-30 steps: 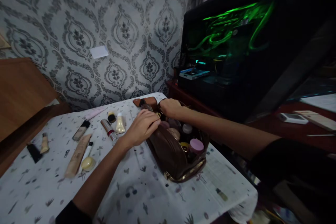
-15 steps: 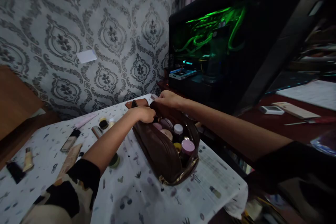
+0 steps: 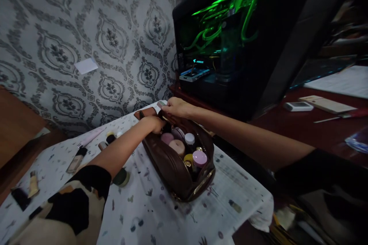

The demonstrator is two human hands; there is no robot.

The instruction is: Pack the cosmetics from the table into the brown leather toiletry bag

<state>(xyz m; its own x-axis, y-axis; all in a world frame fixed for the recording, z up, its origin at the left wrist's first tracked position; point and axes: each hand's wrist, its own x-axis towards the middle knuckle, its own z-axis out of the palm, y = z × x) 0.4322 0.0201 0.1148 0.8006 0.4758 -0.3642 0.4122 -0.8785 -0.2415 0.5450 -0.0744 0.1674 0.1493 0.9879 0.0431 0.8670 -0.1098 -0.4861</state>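
A brown zip-up cosmetic bag point(image 3: 172, 172) lies unzipped on the patterned tablecloth. Inside it sit a lilac-lidded jar point(image 3: 199, 158), a white-capped bottle point(image 3: 189, 138), a round peach-coloured container point(image 3: 176, 147) and other small cosmetics. My left hand point(image 3: 154, 124) dips into the far end of the bag with its fingers curled; whatever they hold is hidden. With closed fingers, my right hand point(image 3: 176, 107) grips the bag's far rim. A small pale item point(image 3: 161, 104) shows beside its fingertips.
Left of the bag are a foundation bottle point(image 3: 76, 160), a small tube point(image 3: 33, 184), a dark green jar point(image 3: 121, 177) and a pink tube point(image 3: 91, 136). A green-lit computer case point(image 3: 258, 65) stands behind on the right. The tablecloth's edge point(image 3: 263, 203) hangs at the right.
The view has shifted slightly. My left hand's fingers have sunk lower into the bag's far end, while my right hand keeps its place at the rim.
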